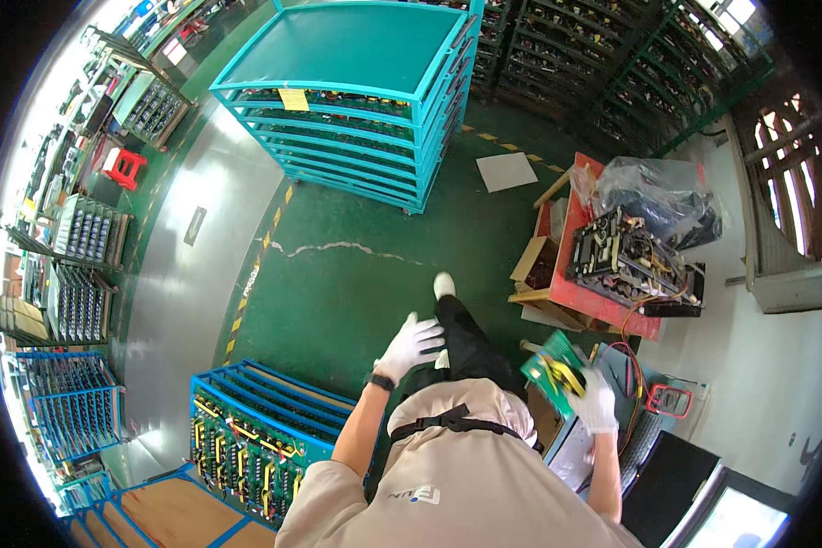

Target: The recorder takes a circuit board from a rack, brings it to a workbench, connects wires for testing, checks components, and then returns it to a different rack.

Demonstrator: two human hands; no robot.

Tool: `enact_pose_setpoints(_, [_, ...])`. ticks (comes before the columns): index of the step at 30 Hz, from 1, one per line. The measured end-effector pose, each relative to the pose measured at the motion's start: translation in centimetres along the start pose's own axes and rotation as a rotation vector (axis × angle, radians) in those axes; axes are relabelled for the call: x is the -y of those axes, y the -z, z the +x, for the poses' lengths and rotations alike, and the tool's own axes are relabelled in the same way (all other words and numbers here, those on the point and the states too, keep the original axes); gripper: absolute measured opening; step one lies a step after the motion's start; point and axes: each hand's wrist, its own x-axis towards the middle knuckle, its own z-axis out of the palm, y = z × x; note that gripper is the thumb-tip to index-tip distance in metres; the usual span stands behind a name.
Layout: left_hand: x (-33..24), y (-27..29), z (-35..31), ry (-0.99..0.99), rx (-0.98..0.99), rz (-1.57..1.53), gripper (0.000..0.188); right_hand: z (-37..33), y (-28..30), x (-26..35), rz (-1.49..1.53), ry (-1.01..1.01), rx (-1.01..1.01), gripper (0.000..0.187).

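Observation:
My right hand (596,402), in a white glove, grips a green circuit board (551,363) with yellow parts, held out to my right side. My left hand (409,345), also gloved in white, hangs with fingers spread and holds nothing, above the green floor. I am mid-step, one dark trouser leg and white shoe (444,286) stretched forward. A blue slotted rack (256,429) filled with upright circuit boards stands just below and left of my left hand.
A tall teal shelf cart (356,100) stands ahead. A red table (580,274) at the right carries stacked electronics and a plastic bag. A red handheld meter (669,400) lies near my right hand. Racks of boards line the left aisle. Dark shelving stands at the back.

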Motion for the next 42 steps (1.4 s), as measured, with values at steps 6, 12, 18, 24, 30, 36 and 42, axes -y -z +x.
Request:
enact_pose_setpoints(6, [-14.3,-4.3,8.6,0.313,0.365,-0.573,0.091,25.6,2.6,14.2,-0.037,0.864,0.216,0.041])
enact_pose_setpoints(12, [-26.6,-3.2,12.0,0.015,0.245,-0.848,0.077,45.2,4.8,28.1,-0.101,1.583,0.221,0.036])
enact_pose_setpoints(18, [-38.7,-3.4,11.9,-0.485,-0.262,0.367,0.089,58.1,10.8,36.1,0.184,1.484,0.180,0.073])
enact_pose_setpoints(24, [-49.4,-2.5,16.3,-0.641,0.342,-0.613,0.122,60.0,9.0,36.6,0.883,0.297,0.023,0.028])
enact_pose_setpoints(30, [-57.3,1.5,22.3,-0.725,0.287,-0.284,0.122,61.2,1.0,40.4,0.552,0.339,-0.283,0.059])
enact_pose_setpoints(36, [-62.4,8.2,26.7,-0.545,0.338,-0.281,0.114,68.4,-2.7,45.3,0.563,0.088,-0.426,0.060])
enact_pose_setpoints(42, [-65.0,15.8,29.5,-0.301,0.140,-0.379,0.068,76.9,-5.6,49.4,0.662,-0.222,-0.385,0.056])
